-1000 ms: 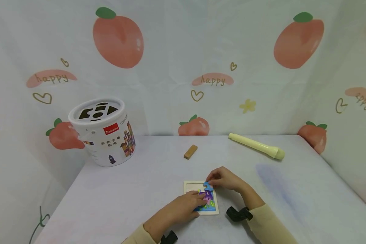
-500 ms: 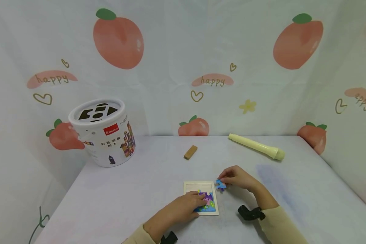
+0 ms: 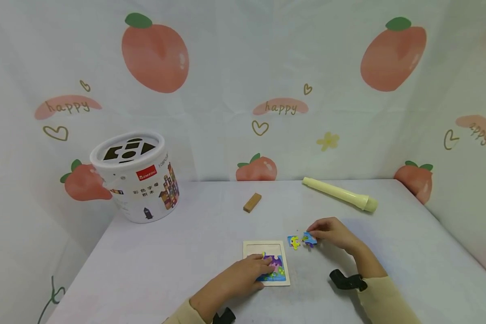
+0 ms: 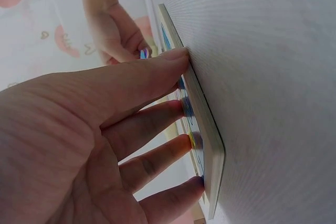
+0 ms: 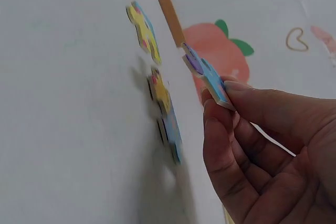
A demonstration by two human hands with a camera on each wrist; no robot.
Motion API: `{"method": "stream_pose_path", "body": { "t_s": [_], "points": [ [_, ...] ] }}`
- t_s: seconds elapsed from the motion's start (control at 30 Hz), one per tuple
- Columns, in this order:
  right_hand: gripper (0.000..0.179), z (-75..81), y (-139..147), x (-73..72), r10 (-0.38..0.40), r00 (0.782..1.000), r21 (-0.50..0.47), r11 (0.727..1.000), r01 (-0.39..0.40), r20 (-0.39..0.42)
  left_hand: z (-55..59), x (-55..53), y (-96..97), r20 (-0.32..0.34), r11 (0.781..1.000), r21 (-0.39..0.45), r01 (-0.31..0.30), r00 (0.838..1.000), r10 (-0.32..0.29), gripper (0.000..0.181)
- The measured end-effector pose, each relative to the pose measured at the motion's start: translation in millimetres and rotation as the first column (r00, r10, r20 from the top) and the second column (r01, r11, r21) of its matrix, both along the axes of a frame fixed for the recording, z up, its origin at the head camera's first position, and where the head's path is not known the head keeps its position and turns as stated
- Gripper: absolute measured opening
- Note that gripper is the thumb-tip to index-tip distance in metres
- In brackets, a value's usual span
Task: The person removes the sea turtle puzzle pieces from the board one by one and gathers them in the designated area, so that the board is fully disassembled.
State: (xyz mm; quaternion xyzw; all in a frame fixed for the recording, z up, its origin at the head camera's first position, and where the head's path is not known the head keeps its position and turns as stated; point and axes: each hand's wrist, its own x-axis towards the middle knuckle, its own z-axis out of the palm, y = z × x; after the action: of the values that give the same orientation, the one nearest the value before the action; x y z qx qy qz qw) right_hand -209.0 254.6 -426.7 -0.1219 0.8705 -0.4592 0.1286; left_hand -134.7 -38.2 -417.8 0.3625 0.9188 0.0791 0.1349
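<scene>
My left hand [image 3: 243, 272] rests on a small wooden-framed jigsaw board [image 3: 267, 284], its fingertips on the colored pieces and its thumb at the frame's near edge. Purple, pink, green and blue pieces [image 3: 281, 273] fill the lower right, while the upper part shows bare wood. Between thumb and fingers my right hand [image 3: 335, 234] pinches a blue-and-purple jigsaw piece [image 5: 210, 80], raised over the table right of the board. Below it lies a yellow-and-blue jigsaw piece [image 5: 167, 111]. A mostly yellow jigsaw piece [image 3: 294, 242] lies nearer the board. The left palm hides the board's left side.
Beyond the board lies a small brown wooden block [image 3: 252, 203]. A pale yellow microphone-shaped stick [image 3: 340, 192] lies at the back right. At the back left stands a white bucket [image 3: 135, 184] with shaped holes in its lid. A patterned curtain [image 3: 218, 90] closes off the back.
My right hand has lifted the blue piece off the board's upper right and carried it rightward. A yellow piece beside the board now shows. My left hand has stayed in place.
</scene>
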Motion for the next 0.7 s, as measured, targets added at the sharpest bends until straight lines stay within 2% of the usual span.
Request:
{"method": "stream_pose_path", "body": {
  "t_s": [0.4, 0.7],
  "points": [
    [0.028, -4.0, 32, 2.5, -0.064, 0.997, -0.047, 0.997, 0.066, 0.037, 0.6, 1.4, -0.5, -0.003, 1.0, 0.007, -0.004, 1.0, 0.004, 0.047],
    [0.031, -7.5, 43, 1.5, -0.085, 0.995, -0.037, 0.996, 0.087, 0.05, 0.9, 2.1, -1.3, -0.019, 1.0, 0.015, 0.01, 1.0, -0.009, 0.046]
  ]
}}
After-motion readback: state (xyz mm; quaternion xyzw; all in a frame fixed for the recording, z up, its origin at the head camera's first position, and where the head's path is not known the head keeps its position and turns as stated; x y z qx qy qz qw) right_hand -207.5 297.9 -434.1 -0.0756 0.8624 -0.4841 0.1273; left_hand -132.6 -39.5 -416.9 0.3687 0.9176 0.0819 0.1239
